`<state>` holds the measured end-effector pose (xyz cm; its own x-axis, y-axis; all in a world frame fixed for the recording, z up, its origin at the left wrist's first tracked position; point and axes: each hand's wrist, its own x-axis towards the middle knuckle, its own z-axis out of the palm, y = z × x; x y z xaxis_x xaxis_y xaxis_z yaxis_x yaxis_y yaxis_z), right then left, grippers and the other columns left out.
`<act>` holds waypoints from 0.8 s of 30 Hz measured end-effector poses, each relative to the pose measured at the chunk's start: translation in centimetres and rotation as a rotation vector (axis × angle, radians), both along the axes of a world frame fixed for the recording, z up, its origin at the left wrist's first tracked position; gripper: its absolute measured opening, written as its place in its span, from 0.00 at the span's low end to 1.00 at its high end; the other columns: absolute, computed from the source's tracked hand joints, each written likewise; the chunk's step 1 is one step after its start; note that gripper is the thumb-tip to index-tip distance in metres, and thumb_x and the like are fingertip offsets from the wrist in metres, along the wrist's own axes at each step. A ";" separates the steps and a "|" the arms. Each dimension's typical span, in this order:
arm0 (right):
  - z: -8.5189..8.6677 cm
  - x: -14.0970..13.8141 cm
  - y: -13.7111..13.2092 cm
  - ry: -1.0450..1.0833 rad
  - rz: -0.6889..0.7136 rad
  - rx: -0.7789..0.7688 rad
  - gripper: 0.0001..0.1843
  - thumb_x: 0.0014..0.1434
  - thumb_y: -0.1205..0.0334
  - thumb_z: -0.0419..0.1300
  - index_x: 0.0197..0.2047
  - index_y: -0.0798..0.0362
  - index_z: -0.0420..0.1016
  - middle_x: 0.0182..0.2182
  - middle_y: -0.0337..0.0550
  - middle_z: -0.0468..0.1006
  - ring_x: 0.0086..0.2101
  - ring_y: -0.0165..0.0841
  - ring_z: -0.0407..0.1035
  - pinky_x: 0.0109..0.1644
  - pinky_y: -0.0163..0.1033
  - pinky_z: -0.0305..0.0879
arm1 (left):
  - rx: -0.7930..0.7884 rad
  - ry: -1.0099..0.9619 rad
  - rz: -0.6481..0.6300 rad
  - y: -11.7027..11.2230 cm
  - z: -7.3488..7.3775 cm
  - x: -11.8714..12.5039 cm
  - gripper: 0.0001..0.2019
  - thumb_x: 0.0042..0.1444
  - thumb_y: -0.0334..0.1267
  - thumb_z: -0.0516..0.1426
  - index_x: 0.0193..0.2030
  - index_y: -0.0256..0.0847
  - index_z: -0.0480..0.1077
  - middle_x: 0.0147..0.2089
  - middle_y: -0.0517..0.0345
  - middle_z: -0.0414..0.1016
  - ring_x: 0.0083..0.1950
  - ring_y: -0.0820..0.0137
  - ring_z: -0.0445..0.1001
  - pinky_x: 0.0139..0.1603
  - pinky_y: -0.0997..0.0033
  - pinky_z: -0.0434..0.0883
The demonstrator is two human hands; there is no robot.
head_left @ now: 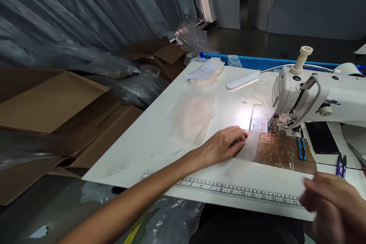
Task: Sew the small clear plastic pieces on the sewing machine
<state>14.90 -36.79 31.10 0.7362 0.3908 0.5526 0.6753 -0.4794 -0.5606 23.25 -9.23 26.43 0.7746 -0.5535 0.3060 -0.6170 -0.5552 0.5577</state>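
Observation:
My left hand [224, 143] rests on the white tabletop just left of the needle area, its fingers curled together over a sheer white piece of fabric [243, 160]. The fabric is thin and its edges are hard to follow. To the right stands a white sewing machine [288, 91], its lamp [243, 82] lighting the metal needle plate [256, 116]. At the table's front right edge, my right hand [333, 198] is smeared by motion; whether its fingers hold anything does not show. Purple thread snips [341, 166] lie just beyond it.
A pale fabric piece [197, 118] and a small pile with a paper label [204, 70] lie on the table. Blue snips [301, 148] rest on brown tape beside a black phone [321, 137]. A printed ruler [243, 194] runs along the front edge. Cardboard boxes [51, 99] stand left.

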 end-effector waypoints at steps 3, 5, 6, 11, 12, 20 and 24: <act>-1.1 2.3 2.4 -0.001 0.078 0.052 0.25 0.63 0.62 0.60 0.63 0.47 0.65 0.41 0.46 0.77 0.40 0.37 0.74 0.39 0.40 0.75 | -0.137 0.116 -0.122 -1.9 1.2 -2.1 0.05 0.64 0.30 0.51 0.38 0.36 0.68 0.34 0.57 0.76 0.32 0.74 0.75 0.33 0.75 0.72; -2.1 3.0 3.3 0.113 0.113 -0.008 0.37 0.60 0.54 0.64 0.69 0.49 0.58 0.56 0.55 0.70 0.55 0.45 0.67 0.52 0.49 0.73 | -0.195 0.180 -0.204 -3.0 2.2 -3.4 0.05 0.62 0.28 0.52 0.37 0.37 0.67 0.32 0.58 0.76 0.31 0.75 0.75 0.32 0.77 0.72; -2.6 3.1 3.4 0.188 0.139 -0.024 0.41 0.58 0.53 0.65 0.70 0.48 0.54 0.59 0.56 0.67 0.59 0.47 0.63 0.55 0.52 0.71 | -0.215 0.205 -0.225 -3.3 2.7 -3.9 0.04 0.61 0.28 0.52 0.36 0.37 0.67 0.32 0.59 0.76 0.31 0.75 0.75 0.32 0.78 0.72; -3.5 3.3 2.9 0.645 0.241 0.080 0.33 0.60 0.60 0.61 0.67 0.45 0.60 0.52 0.48 0.76 0.51 0.41 0.71 0.56 0.50 0.69 | -0.323 0.361 -0.094 -3.7 4.3 -4.1 0.03 0.61 0.34 0.55 0.36 0.38 0.66 0.30 0.62 0.72 0.27 0.77 0.73 0.29 0.78 0.72; -3.5 3.6 2.8 0.741 0.231 0.109 0.28 0.61 0.59 0.60 0.64 0.47 0.65 0.47 0.47 0.78 0.46 0.39 0.73 0.52 0.48 0.71 | -0.356 0.418 -0.053 -3.6 4.3 -3.8 0.04 0.60 0.36 0.56 0.37 0.38 0.65 0.31 0.62 0.71 0.27 0.77 0.73 0.28 0.78 0.73; -4.1 8.1 1.4 0.819 -0.312 0.148 0.21 0.49 0.41 0.61 0.26 0.52 0.73 0.19 0.37 0.68 0.22 0.31 0.62 0.23 0.35 0.59 | -0.152 0.333 0.028 -2.5 1.7 0.1 0.08 0.61 0.36 0.54 0.46 0.37 0.65 0.32 0.60 0.73 0.27 0.76 0.72 0.29 0.73 0.75; -3.7 9.0 1.3 0.657 -0.475 -0.096 0.21 0.51 0.44 0.59 0.19 0.49 0.63 0.14 0.34 0.61 0.20 0.31 0.58 0.23 0.35 0.53 | 0.148 -0.182 -0.008 -1.5 0.5 2.9 0.11 0.66 0.33 0.48 0.42 0.35 0.71 0.39 0.51 0.74 0.34 0.71 0.73 0.30 0.72 0.72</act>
<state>23.88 -35.45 27.43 0.9974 -0.0209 -0.0696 -0.0643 -0.6982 -0.7130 26.12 -10.76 26.89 0.7093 -0.6088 0.3553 -0.7049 -0.6171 0.3498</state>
